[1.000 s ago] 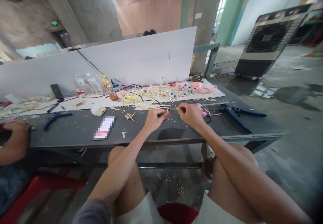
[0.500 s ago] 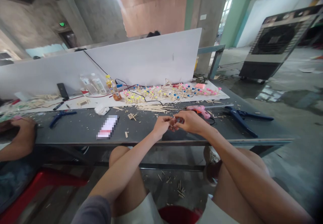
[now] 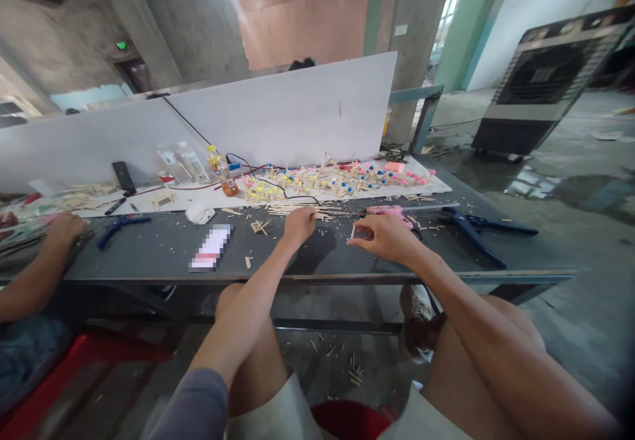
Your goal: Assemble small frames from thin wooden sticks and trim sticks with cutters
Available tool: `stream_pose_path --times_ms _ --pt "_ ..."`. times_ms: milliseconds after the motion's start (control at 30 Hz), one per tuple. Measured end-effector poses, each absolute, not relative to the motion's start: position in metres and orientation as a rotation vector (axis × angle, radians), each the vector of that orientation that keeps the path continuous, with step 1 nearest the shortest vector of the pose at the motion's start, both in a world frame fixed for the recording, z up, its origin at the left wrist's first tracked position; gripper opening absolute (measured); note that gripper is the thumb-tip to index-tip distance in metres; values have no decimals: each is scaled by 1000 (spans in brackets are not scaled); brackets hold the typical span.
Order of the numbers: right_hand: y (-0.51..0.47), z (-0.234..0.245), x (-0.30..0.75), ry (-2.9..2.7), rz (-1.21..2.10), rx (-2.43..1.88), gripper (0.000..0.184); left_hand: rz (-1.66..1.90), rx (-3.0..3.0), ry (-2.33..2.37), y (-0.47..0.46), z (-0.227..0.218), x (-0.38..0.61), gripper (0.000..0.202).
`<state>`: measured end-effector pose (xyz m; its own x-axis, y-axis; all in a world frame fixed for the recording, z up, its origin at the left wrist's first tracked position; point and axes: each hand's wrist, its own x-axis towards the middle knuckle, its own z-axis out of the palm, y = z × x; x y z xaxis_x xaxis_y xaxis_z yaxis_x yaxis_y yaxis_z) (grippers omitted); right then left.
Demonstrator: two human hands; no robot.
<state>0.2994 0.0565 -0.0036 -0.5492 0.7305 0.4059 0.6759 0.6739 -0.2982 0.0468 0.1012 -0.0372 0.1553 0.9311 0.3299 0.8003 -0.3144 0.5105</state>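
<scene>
Two hands that met over the near table edge half a second ago have now parted. The left hand (image 3: 299, 223) has reached farther out to the loose pile of wooden sticks (image 3: 297, 210), fingers curled down onto them; whether it has gripped one I cannot tell. The right hand (image 3: 381, 236) stays nearer, pinching a short stick (image 3: 352, 231) upright between thumb and forefinger. The pink glue gun (image 3: 389, 211) lies just beyond it on the dark table (image 3: 149, 255), blue pliers (image 3: 471, 227) farther right. A co-worker's hand (image 3: 62, 228) rests far left.
</scene>
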Motion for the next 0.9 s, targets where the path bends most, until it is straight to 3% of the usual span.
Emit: stream_pose_path --times_ms 333,500,633,767,833,900 --pt "53 -3 306 -2264 340 -1116 32 675 2361 1718 143 -42 13 10" --pt "52 2 310 -2222 314 -1128 27 816 2286 1705 137 -32 14 15" --pt "50 3 305 -2156 338 -1098 34 949 2169 1636 115 -25 33 23" --pt "50 -3 294 -2133 362 -994 41 1099 1757 1172 72 -19 63 22" --pt "50 -5 288 -2141 421 -941 41 1108 1564 965 52 -14 75 30" --pt "49 -7 283 -2155 500 -893 42 1118 1485 902 37 -8 81 51"
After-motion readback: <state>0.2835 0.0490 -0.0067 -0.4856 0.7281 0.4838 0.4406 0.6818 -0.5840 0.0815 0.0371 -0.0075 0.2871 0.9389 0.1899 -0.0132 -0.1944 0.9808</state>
